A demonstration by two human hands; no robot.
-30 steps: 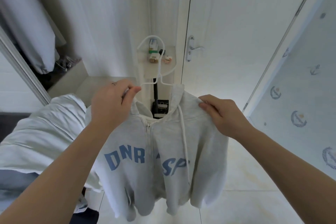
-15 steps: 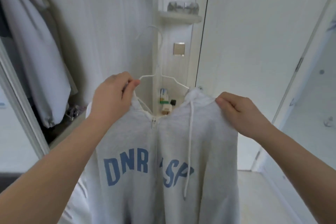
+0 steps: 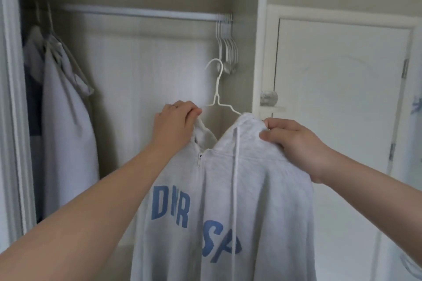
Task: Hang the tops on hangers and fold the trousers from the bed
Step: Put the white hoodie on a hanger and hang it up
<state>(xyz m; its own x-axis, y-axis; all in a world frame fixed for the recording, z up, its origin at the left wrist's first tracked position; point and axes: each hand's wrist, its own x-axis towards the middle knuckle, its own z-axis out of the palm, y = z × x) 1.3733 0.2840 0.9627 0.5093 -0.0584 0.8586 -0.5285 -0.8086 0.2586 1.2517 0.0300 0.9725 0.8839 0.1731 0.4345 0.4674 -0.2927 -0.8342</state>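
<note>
in front of the closet, the grey hoodie on its white hanger is now lifted up under the rail. the left hand pinches the hanger and collar, and the right hand grips the shoulder. i think hooking it comes next.

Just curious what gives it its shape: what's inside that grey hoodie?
A white wire hanger: its hook and upper arms show above the grey hoodie collar; the rest is hidden by fabric.

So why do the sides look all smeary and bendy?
Head view: the hoodie is fairly sharp mid-frame; the hung clothes at left and the spare hangers are blurred; the wide lens bends the wardrobe frame.
</note>
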